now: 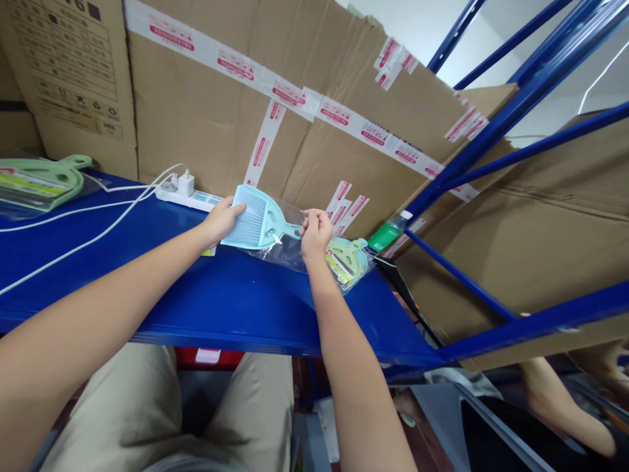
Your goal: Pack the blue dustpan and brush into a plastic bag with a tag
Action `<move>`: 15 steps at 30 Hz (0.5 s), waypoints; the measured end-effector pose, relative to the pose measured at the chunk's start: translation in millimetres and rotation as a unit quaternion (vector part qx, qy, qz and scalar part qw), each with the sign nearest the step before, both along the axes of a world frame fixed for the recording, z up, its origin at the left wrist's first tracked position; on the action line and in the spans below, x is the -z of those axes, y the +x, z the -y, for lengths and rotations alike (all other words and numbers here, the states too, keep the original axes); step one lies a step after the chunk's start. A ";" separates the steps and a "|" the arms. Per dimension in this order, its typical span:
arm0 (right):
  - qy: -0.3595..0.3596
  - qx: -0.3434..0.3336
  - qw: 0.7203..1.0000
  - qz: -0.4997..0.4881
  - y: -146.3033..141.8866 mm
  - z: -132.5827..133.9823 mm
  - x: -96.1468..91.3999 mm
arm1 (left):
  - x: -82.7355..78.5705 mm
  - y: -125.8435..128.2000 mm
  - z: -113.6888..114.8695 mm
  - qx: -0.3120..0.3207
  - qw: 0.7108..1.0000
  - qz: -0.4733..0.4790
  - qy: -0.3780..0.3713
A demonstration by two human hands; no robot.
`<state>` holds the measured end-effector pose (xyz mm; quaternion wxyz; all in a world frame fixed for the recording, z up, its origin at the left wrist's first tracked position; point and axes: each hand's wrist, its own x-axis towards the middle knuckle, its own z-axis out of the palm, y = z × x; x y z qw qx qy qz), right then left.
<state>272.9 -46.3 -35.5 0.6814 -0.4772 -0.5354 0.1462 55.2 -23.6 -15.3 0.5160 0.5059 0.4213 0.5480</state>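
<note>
Head view shows both bare arms stretched forward over a blue metal shelf [236, 295]. The left hand [222, 221] is closed on the wide end of a light blue plastic dustpan [255, 226], with the thumb on top and the other fingers under it. This dustpan is held a little above the shelf and tilted, with its ribbed face upward and its handle pointing to the right. The right hand [316, 237] has its fingers pinched together on a clear plastic bag [285, 252], just at the end of that handle (whether they also touch the handle itself, I cannot tell). The bag hangs below the dustpan and reaches down to the shelf.

Just beside the right hand, on its right side, a pale green plastic dustpan set [348, 259] lies in its own clear wrapping with a printed label. Near it, at the end of the shelf, there is a green plastic bottle with a white cap [389, 233]. Behind the left hand a white power strip [196, 196] lies on the shelf with a white charger plug [185, 184] in it, and white cables [98, 223] run from there to the left. At the far left lies a second pale green packed dustpan [46, 178]. Brown cardboard boxes [196, 111] with white and red tape stand behind the shelf, and blue steel beams [515, 98] cross at the right. Beige trousers [137, 406] are visible below the shelf.
</note>
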 end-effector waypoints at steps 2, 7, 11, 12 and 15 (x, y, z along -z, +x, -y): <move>0.008 -0.001 1.000 -0.003 -4.6 4.7 -3.3 | 0.5 -0.4 -0.9 0.002 1.000 -0.004 -0.007; -0.003 0.089 0.995 0.047 17.1 9.6 -16.6 | 1.5 -5.3 -8.1 -0.032 0.999 0.000 0.001; -0.086 0.133 0.987 0.038 39.1 4.5 -20.6 | 0.5 -10.7 -13.7 -0.069 0.997 0.020 0.024; -0.124 0.100 0.987 0.030 40.6 2.9 -20.2 | 0.1 -11.6 -14.3 -0.076 0.997 0.021 0.026; -0.170 -0.028 0.985 -0.003 36.4 1.1 -18.8 | -1.1 -12.4 -14.9 -0.082 0.996 0.025 0.029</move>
